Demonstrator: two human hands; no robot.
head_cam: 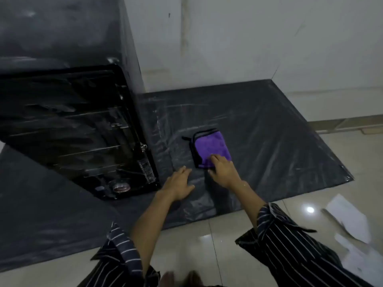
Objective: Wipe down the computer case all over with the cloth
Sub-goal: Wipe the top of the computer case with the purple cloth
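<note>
The purple cloth (211,149) is lying folded into a near-square on the black plastic sheet (279,141), just right of the computer case (72,125). Its black-trimmed edges are facing left and away, and its small loop is pointing toward the case. Being almost square, it is showing no clear long axis.

The right hand (222,171) is resting its fingers on the cloth's near corner; the grip is not closing yet, with the thumb lying off the fabric. The left hand (179,185) is lying flat on the sheet, holding nothing.

The case is sitting with its glossy side tilting toward the camera. Its long axis is seemingly running from the end near the left hand away to the left.

Judging by this, the pick-up is just beginning. Bunching all the folded layers together should be giving a thick pad for wiping. Loose papers (348,220) are lying on the tiled floor (207,245) at the right.
</note>
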